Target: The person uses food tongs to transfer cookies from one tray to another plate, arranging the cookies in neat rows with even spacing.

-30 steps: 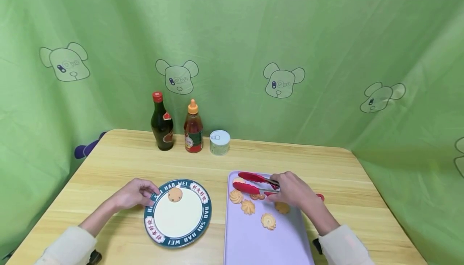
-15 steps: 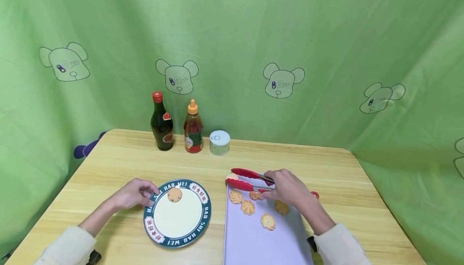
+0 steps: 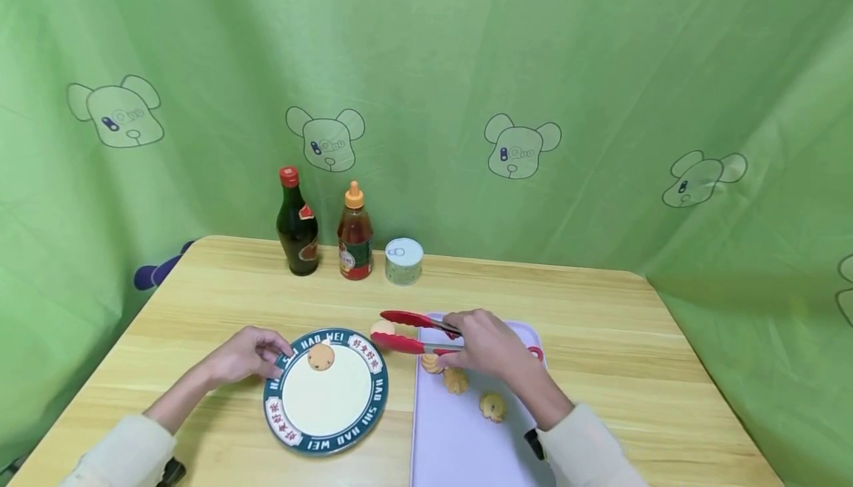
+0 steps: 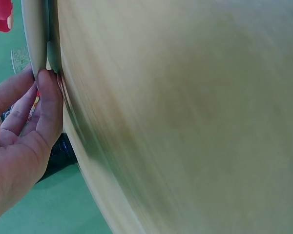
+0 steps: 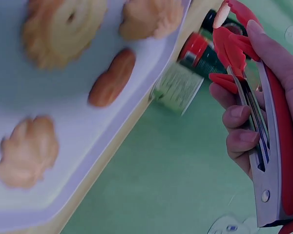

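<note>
My left hand (image 3: pixel 245 356) pinches the left rim of a round plate (image 3: pixel 326 402) with a dark teal border. The left wrist view shows the thumb and a finger on either side of the plate's edge (image 4: pixel 35 34). One round cookie (image 3: pixel 320 357) lies on the plate near its upper rim. My right hand (image 3: pixel 486 350) grips red-tipped metal tongs (image 3: pixel 402 343). A round cookie (image 3: pixel 383 328) sits between the tong tips, just off the plate's upper right rim. In the right wrist view this cookie (image 5: pixel 221 15) shows edge-on, the fingers wrapped round the tongs (image 5: pixel 278 146).
A lilac tray (image 3: pixel 466 442) with several cookies lies under and below the right hand, partly hidden by it. At the table's back stand a dark bottle (image 3: pixel 298 232), a sauce bottle (image 3: pixel 355 243) and a tin can (image 3: pixel 403 263). A green curtain (image 3: pixel 426 65) hangs behind.
My right hand has moved left with the tongs, carrying the cookie from the tray's upper left corner to beside the plate. My left hand and the plate have stayed in place.
</note>
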